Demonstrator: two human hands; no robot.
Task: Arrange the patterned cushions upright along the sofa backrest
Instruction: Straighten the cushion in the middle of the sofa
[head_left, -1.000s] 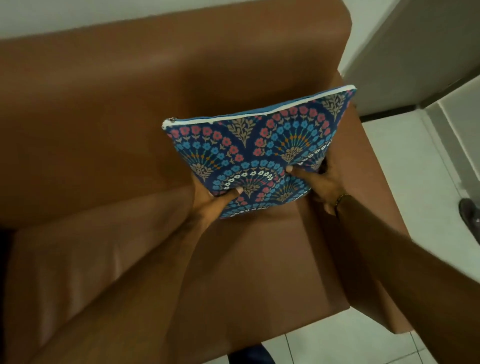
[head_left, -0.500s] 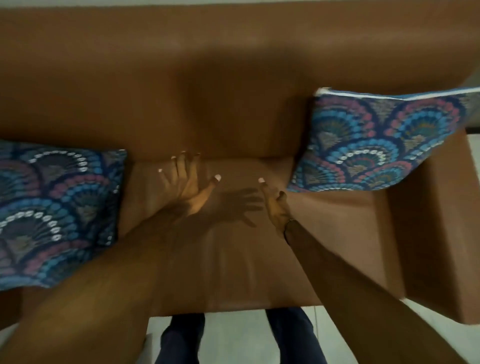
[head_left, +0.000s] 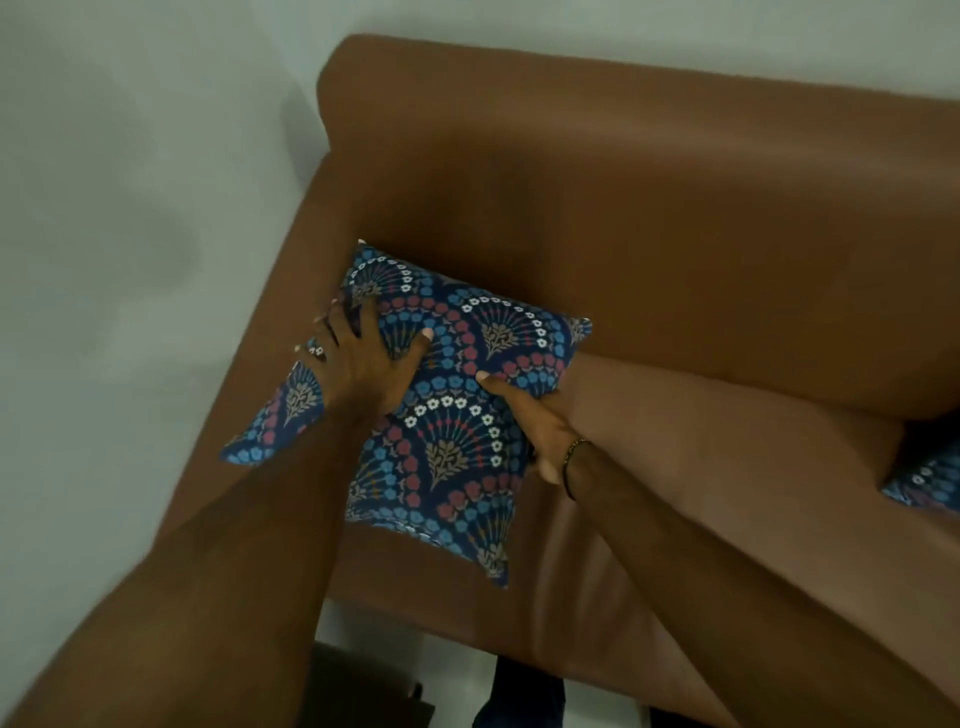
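Two hands grip one patterned cushion (head_left: 447, 415) at the sofa's left end. The left hand (head_left: 363, 358) lies spread over the cushion's left side at about nine o'clock, thumb pressed into the fabric and fingers curled over the edge; the right hand (head_left: 540, 426) clamps the right edge at about three o'clock, thumb on top. Half a second ago both hands hovered open and empty over the bare middle of the seat, with a cushion already upright at the right end. Now the cushion in hand lies tilted, half across the left armrest (head_left: 270, 332), not yet upright against the backrest (head_left: 675, 218). Another cushion's corner (head_left: 924, 483) peeks in at four o'clock. I'd judge the left end is what remains.
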